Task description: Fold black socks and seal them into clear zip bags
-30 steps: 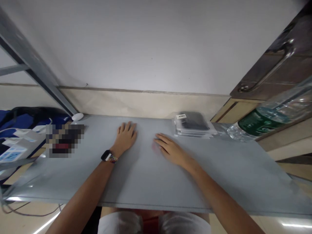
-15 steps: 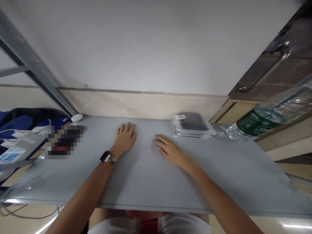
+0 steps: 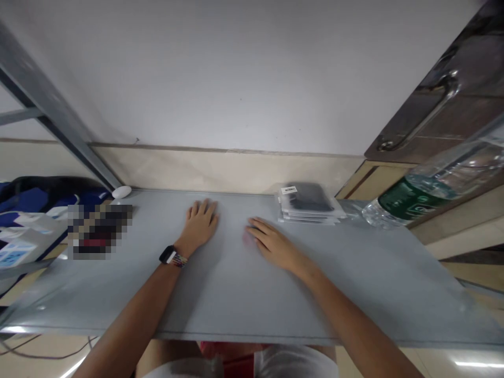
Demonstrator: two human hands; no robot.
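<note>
Both lie on the grey tabletop (image 3: 236, 299) in the head view: left hand (image 3: 198, 227) spread wide, right hand (image 3: 275, 247) extended in a narrower fan. Stacked clear-wrapped packets (image 3: 310, 202) sit beyond the right hand, near a green-labelled plastic bottle (image 3: 416, 199).

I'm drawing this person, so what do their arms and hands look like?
The left hand and right hand wear no gloves, and no sleeves show. The left wrist has a dark watch, a white piece and a colourful patterned band; the right wrist is bare.
</note>
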